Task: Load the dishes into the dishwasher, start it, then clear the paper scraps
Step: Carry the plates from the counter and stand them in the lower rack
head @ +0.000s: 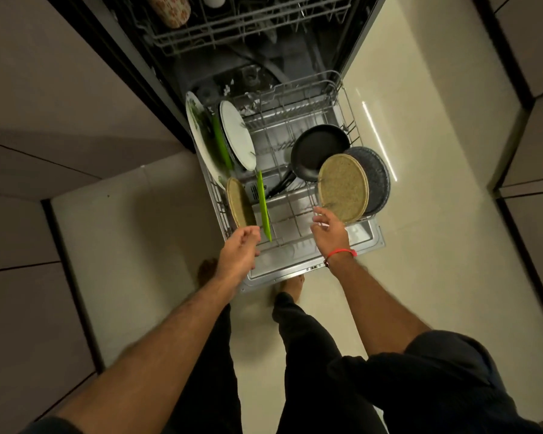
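L hand [239,250] loosely curled, holds nothing; R hand [329,230] open, near tan plate [343,187].

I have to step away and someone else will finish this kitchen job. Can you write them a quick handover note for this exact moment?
Left hand: loosely curled at the lower rack's front left corner, holding nothing.
Right hand: open, fingers spread, over the rack's front edge just below the tan round plate.
Lower rack is pulled out over the open door. Loaded: white plates at left, a green plate and a second tan plate at front left, black pan and speckled grey plate at right.
Left: push the rack in, shut the door, start the machine, clear paper scraps (none in view).
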Demonstrator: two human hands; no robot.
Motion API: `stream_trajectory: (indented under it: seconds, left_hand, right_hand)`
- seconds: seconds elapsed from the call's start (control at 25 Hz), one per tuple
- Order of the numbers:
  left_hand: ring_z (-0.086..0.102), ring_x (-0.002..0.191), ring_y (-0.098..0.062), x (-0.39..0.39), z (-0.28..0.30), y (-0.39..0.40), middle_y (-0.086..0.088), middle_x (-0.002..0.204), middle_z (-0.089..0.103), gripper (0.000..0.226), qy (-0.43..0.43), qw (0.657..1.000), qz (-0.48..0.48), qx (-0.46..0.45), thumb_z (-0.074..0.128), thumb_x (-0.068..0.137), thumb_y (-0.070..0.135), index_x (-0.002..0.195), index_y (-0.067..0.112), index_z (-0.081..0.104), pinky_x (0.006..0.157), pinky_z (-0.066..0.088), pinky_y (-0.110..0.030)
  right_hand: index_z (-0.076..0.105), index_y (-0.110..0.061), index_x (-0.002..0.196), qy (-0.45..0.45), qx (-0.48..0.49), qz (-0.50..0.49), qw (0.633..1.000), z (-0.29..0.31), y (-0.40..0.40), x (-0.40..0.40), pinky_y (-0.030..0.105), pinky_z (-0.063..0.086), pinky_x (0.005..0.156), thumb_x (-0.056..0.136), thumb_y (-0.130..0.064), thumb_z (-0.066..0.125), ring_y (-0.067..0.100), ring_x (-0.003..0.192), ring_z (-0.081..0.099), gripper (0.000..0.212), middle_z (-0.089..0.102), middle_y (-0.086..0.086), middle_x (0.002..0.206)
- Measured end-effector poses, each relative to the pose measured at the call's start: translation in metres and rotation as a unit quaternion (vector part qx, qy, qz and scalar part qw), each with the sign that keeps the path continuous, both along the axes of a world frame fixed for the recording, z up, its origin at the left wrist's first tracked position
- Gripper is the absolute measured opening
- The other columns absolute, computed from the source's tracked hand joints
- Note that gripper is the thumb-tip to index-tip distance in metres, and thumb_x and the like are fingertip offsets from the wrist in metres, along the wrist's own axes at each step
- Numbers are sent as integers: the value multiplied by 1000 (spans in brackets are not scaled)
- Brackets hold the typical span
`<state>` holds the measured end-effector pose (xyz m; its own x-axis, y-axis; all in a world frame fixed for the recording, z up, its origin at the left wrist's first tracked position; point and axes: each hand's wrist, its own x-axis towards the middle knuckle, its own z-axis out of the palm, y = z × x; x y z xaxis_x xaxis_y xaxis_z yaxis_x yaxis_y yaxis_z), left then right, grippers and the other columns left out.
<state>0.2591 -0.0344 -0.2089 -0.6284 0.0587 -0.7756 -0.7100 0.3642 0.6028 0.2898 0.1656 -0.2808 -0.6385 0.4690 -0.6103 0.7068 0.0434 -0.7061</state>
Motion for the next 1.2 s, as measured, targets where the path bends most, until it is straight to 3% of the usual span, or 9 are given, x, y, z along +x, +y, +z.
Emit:
stream_trajectory:
  seconds: [0.24, 0.32, 0.4, 0.48, 0.6, 0.72, 0.88, 1.04, 1.2]
  left_hand:
    - [62, 101, -22, 30, -86, 1, 2, 115, 59, 27, -89, 992, 44, -82, 52, 105, 25, 132, 20, 53, 80, 57, -39]
    - [61, 95, -20, 32, -94, -8, 1, 110, 61, 26, -92, 991, 38, -93, 52, 105, 26, 130, 19, 55, 84, 57, -41]
    - [61, 91, -15, 27, -81, -17, -4, 117, 62, 26, 3, 995, -13, -97, 53, 104, 26, 128, 18, 59, 81, 54, -32]
    - [62, 97, -10, 12, -52, -23, 0, 122, 58, 25, 100, 990, -44, -93, 56, 102, 25, 126, 20, 61, 83, 50, -21]
    - [63, 100, -9, -16, 5, -28, 2, 121, 57, 24, 165, 981, -63, -85, 58, 101, 20, 124, 21, 64, 89, 52, -23]
    - [64, 98, -10, -35, 69, -37, -2, 118, 62, 23, 225, 968, -67, -93, 59, 101, 17, 122, 15, 68, 93, 51, -23]
    - [62, 91, -3, -48, 165, -61, -3, 119, 63, 22, 315, 941, -37, -122, 60, 100, 12, 120, 13, 68, 81, 41, -2]
    - [66, 99, -18, -41, 239, -92, -4, 123, 61, 25, 371, 915, 43, -150, 59, 101, 12, 125, 9, 67, 82, 45, -4]
    - [65, 102, -18, -17, 287, -122, -3, 125, 60, 26, 390, 899, 110, -169, 58, 102, 14, 127, 11, 66, 92, 52, -23]
  right_hand:
    - [37, -14, 147, -124, -41, -98, 986, -79, 16, 31, 45, 40, 110, 92, -8, 64, 29, 129, 49, 62, 44, 14, 145]
    - [38, -16, 147, -123, -27, -79, 989, -82, 12, 35, 38, 42, 106, 93, -11, 63, 23, 122, 52, 59, 45, 11, 145]
    - [44, -17, 143, -66, -15, -64, 996, -63, 3, 29, 30, 44, 95, 94, -9, 59, 14, 105, 56, 52, 53, 7, 137]
    - [51, -14, 137, -11, -34, -43, 998, -31, -11, 10, 31, 47, 92, 94, -6, 57, 14, 99, 58, 44, 60, 5, 125]
    - [58, -8, 129, 27, -82, 20, 996, 33, -35, -30, 40, 50, 89, 96, -3, 55, 25, 97, 61, 34, 65, 10, 108]
    - [61, -4, 123, 44, -120, 94, 987, 103, -58, -65, 36, 52, 79, 96, -2, 53, 20, 82, 62, 28, 68, 16, 102]
    - [64, -8, 118, 96, -107, 199, 969, 190, -87, -106, 34, 49, 74, 95, -9, 59, 22, 82, 62, 24, 68, 11, 99]
    - [65, -17, 114, 150, -81, 296, 940, 256, -121, -130, 37, 51, 75, 96, -13, 57, 23, 81, 65, 20, 72, 13, 102]
    - [65, -20, 109, 197, -87, 357, 909, 309, -162, -133, 31, 52, 70, 96, -11, 57, 18, 76, 64, 18, 73, 13, 101]
